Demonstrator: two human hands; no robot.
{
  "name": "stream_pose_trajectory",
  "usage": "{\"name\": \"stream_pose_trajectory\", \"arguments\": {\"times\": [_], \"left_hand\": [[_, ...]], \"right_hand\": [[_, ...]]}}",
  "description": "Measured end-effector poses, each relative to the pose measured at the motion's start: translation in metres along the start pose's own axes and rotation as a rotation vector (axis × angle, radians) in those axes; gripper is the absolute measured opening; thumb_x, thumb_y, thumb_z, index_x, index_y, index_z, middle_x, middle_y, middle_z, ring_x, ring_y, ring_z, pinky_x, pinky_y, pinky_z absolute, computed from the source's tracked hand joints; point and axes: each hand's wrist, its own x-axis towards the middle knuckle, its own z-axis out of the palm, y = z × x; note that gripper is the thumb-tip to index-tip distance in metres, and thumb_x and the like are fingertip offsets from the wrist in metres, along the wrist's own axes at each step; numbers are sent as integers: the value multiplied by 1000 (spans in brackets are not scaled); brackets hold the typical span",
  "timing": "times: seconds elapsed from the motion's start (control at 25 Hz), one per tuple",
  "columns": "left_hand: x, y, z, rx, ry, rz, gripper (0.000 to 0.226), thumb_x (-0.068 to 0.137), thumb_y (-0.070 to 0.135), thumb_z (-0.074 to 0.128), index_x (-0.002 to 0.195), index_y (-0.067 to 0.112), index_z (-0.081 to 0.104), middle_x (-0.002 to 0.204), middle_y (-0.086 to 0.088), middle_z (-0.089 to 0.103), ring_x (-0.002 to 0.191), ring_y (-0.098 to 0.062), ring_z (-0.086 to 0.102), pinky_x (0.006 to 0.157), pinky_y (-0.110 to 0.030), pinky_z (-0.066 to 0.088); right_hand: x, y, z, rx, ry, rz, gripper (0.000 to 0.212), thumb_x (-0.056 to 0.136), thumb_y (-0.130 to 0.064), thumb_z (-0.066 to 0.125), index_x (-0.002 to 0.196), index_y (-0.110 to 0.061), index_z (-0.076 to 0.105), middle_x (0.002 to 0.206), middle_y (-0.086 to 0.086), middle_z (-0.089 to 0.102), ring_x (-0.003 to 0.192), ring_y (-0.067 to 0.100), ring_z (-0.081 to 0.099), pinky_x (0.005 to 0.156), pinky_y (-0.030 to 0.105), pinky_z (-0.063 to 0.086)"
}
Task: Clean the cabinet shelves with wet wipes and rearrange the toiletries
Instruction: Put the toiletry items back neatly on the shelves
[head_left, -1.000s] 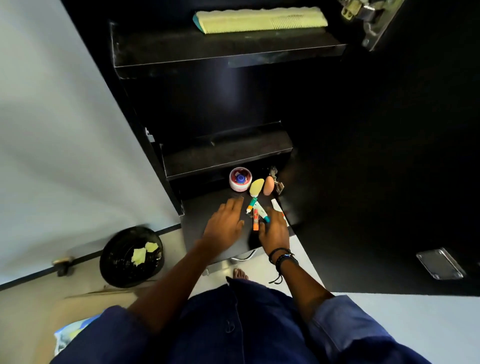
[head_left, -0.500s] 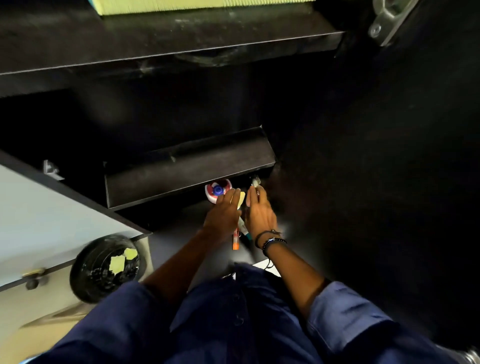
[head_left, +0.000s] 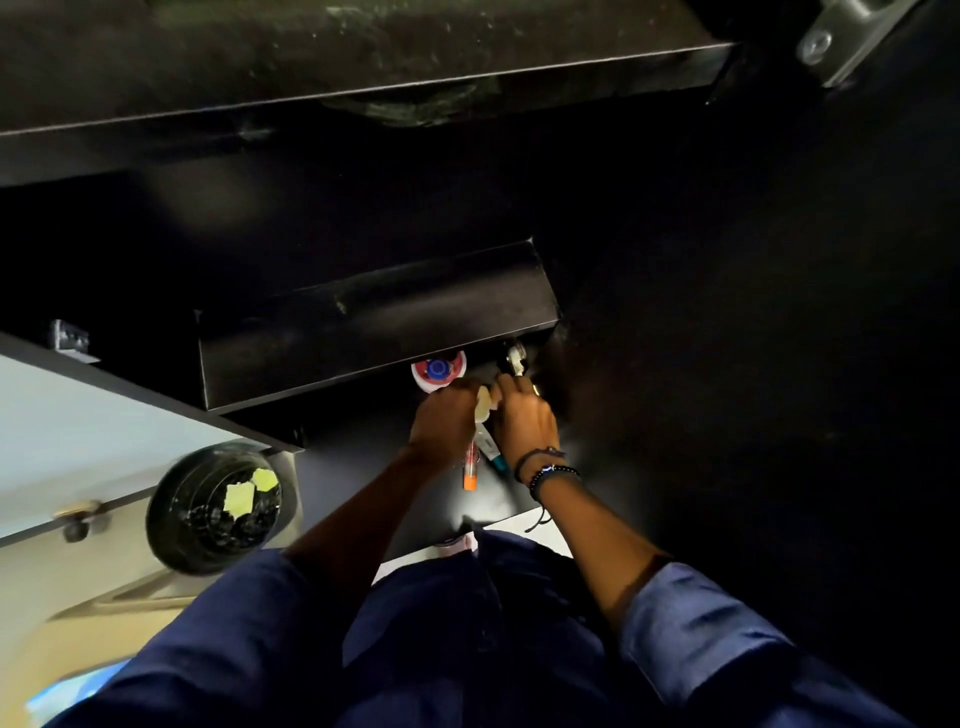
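On the black bottom shelf (head_left: 358, 467) my two hands sit side by side among the toiletries. My left hand (head_left: 441, 423) curls over an orange-tipped tube (head_left: 469, 473), whose end sticks out below the palm. My right hand (head_left: 523, 423), with bracelets on the wrist, has its fingertips on a pale yellow item (head_left: 483, 406) between the hands. A teal-tipped tube (head_left: 493, 455) lies between the hands. A red and white jar with a blue centre (head_left: 439, 370) stands just behind my left fingers. A small metallic piece (head_left: 514, 358) lies behind my right fingers.
The middle shelf (head_left: 374, 332) overhangs the jar closely, and the upper shelf (head_left: 363, 57) spans the top. A round black bin (head_left: 182, 525) holding yellow wipes (head_left: 240, 496) stands on the floor at the left. A metal hinge (head_left: 841, 31) sits top right. The cabinet's right side is dark.
My head moved closer and lower. Both hands slid from the shelf's front toward the back, gathering the tubes and yellow item near the jar, and the fingers went from flat to curled.
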Motion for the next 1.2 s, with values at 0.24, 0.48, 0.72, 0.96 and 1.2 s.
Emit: {"name": "stream_pose_trajectory", "arguments": {"times": [0.24, 0.48, 0.72, 0.96, 1.2], "left_hand": [[-35, -1, -33, 54, 114, 40, 22, 93, 18, 47, 111, 14, 59, 108, -12, 67, 96, -38, 63, 75, -41, 49], [-91, 1, -70, -89, 320, 74, 33, 87, 33, 37, 94, 14, 64, 94, -11, 69, 84, -35, 64, 65, -40, 51], [-124, 3, -112, -107, 446, 23, 29, 83, 29, 49, 104, 14, 63, 101, -9, 68, 89, -31, 64, 74, -40, 52], [-131, 7, -152, -51, 650, 10, 29, 90, 29, 53, 116, 16, 59, 108, -5, 64, 98, -25, 60, 71, -35, 48], [-109, -2, -177, -46, 724, -11, 30, 95, 25, 47, 121, 14, 56, 114, -7, 61, 102, -24, 58, 73, -34, 48]], "right_hand": [[-29, -12, -26, 54, 142, -63, 31, 80, -7, 58, 110, -14, 60, 110, 13, 60, 83, 40, 64, 60, 39, 51], [-62, -40, -45, 150, 262, -123, 29, 79, -18, 60, 108, -20, 62, 109, 5, 62, 84, 32, 64, 61, 36, 52], [-71, -67, -73, 270, 292, -251, 28, 78, -25, 62, 106, -25, 61, 107, -2, 61, 88, 22, 63, 70, 33, 54], [-58, -90, -114, 488, 321, -326, 37, 71, -21, 67, 106, -26, 59, 102, -6, 60, 84, 12, 62, 73, 31, 57], [-38, -114, -144, 528, 375, -399, 38, 70, -16, 68, 107, -22, 60, 99, -6, 59, 76, 4, 55, 66, 3, 41]]}}
